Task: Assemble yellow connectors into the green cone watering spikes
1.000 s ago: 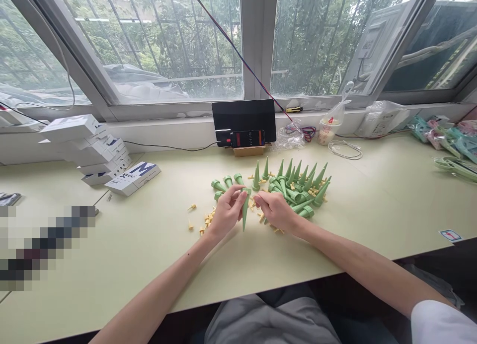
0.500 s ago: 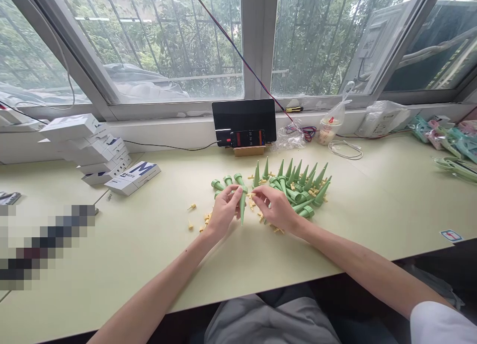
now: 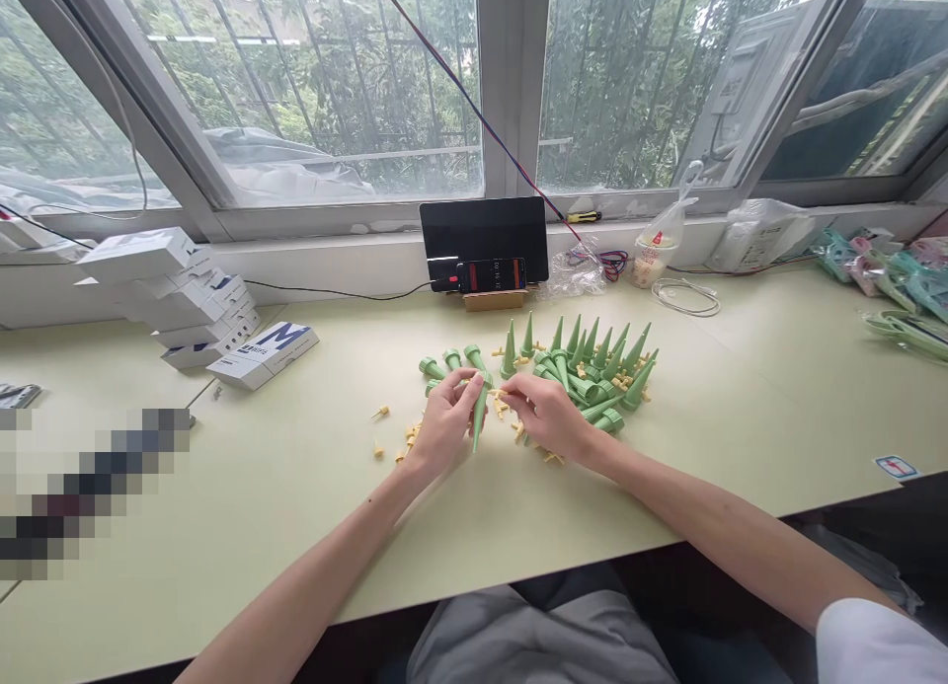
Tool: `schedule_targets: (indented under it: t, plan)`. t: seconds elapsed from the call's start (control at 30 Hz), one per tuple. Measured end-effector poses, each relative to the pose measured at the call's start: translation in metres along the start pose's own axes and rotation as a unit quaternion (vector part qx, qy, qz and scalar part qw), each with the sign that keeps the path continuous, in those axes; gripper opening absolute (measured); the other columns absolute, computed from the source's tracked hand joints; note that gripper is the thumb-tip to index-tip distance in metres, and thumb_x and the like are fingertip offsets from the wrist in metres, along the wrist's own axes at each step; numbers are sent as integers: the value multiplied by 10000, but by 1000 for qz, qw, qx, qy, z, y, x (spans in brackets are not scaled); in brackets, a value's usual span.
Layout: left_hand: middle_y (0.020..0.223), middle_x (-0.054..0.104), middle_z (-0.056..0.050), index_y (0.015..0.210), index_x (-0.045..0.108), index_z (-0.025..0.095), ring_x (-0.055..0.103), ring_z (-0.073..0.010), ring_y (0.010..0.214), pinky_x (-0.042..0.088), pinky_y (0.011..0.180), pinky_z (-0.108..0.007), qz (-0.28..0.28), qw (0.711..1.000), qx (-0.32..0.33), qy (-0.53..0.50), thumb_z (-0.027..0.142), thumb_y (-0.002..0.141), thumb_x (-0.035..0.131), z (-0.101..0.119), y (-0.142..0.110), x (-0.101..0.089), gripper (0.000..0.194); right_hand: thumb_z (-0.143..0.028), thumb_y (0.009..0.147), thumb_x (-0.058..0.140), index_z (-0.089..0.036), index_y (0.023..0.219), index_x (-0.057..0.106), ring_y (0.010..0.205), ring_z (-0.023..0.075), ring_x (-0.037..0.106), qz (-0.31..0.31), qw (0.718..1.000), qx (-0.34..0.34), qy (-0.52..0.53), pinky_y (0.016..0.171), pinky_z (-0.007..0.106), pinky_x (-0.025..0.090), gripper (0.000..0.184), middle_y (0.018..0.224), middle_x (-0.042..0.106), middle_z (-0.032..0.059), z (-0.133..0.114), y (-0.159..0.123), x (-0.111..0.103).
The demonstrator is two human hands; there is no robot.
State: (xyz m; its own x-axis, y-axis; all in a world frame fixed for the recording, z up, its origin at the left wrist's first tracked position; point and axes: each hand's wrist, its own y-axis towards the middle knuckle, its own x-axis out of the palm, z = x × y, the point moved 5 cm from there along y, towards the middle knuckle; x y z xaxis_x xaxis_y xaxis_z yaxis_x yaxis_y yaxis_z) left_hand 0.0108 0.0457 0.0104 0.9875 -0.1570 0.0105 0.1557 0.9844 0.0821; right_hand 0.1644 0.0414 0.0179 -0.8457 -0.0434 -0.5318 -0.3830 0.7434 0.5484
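Between the thumb and fingers of my left hand is a green plastic watering spike, its tip pointing down and slightly left. My right hand pinches a small yellow plastic fitting against the side of the spike's capped end; whether it is inserted I cannot tell. Right behind my right hand lies a pile of green spikes, several standing tip up, with yellow fittings among them. A few more green spikes lie beyond my left hand. Loose yellow pieces are scattered left of it.
A dark tablet with a phone before it leans by the window sill. White boxes are stacked at the left. A bagged cup, a coiled white cable and wrapped coloured items stand along the back right.
The spike in my left hand has tilted, its tip swinging a little to the left. My right hand has shifted very slightly, still pinching the yellow fitting.
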Motion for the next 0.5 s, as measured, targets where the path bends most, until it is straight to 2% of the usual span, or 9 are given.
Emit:
schedule_targets:
  t: [0.37,0.5]
  plan:
    - [589,511,43,971,566,207,459,-96,492,406,445,-213,-16,1000,19,4,533,874,621,1,0,2,345,-252,999,430,-203,787,474,589,129,396,-13,1000,12,-2,581,255,319,223,670,476,-17,-3,0,-1]
    - [582,500,52,988,558,208,428,-88,470,400,431,-212,-19,999,27,13,544,875,614,1,-1,2,359,-231,995,408,-210,736,386,561,120,351,-13,1000,6,-4,570,253,293,260,640,423,-32,-3,0,0]
